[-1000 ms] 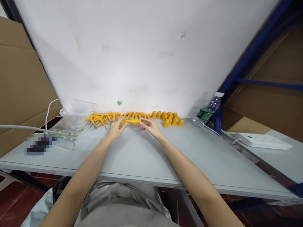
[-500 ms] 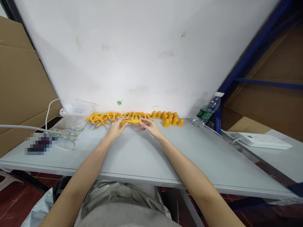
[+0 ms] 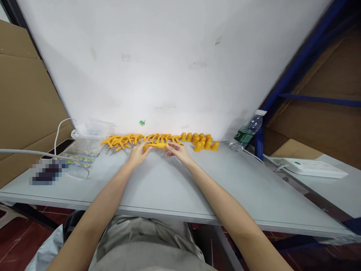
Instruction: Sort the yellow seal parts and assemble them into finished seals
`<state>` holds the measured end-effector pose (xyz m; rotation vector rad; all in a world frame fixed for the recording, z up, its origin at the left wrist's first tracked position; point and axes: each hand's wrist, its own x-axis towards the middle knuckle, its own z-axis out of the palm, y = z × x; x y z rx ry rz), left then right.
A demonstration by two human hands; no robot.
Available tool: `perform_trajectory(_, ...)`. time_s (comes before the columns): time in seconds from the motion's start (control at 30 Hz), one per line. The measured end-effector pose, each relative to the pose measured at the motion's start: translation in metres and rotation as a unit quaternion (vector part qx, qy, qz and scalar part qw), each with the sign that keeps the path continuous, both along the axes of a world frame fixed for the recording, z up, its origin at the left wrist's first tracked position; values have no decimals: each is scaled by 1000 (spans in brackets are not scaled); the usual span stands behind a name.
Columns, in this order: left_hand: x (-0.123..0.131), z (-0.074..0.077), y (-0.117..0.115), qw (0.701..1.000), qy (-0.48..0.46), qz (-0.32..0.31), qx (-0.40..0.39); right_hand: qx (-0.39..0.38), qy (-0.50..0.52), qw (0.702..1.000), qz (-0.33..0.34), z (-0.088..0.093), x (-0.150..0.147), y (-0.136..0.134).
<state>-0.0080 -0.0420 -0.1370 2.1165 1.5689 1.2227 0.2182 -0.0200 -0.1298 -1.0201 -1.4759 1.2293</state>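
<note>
Between my two hands lies a slim yellow plastic piece (image 3: 158, 145), held level just above the table. My left hand (image 3: 138, 153) is closed on its left end, thumb and fingers pinching. At the other end, my right hand (image 3: 178, 151) grips it with the fingertips. Behind my hands runs a row of yellow branched plastic parts (image 3: 121, 140), some with small metal screws or chains (image 3: 112, 149) at their ends. To the right of them stand several yellow cup-shaped pieces (image 3: 208, 143). Fine detail of the held piece is too small to make out.
A clear plastic bottle (image 3: 248, 131) leans at the back right by a blue post. Plastic bags (image 3: 81, 150), a phone (image 3: 66, 145) and a white cable (image 3: 31, 151) lie at the left. A white power strip (image 3: 313, 168) sits on the right. A white wall (image 3: 175, 75) rises behind the table.
Almost nothing differs. Both hands stay in place on the yellow piece, which looks slightly turned.
</note>
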Motion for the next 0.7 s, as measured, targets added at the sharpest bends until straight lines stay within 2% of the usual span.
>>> perform_trajectory(0.17,0,-4,1,1000,3,-15,-10,-73,66,995,19,-4,-6,-1)
perform_trajectory(0.27,-1,-10,2,999,-10,-29,17,-61,90,994,22,-9,-11,-1)
perform_trajectory(0.4,-2,-16,7,999,-21,3,40,6,92,996,-7,-14,-18,-3)
perform_trajectory(0.53,-3,-15,9,998,-15,15,60,103,54,992,-43,-11,-20,-5)
perform_trajectory(0.7,-2,-14,10,997,4,6,73,216,-22,965,-145,1,-9,1)
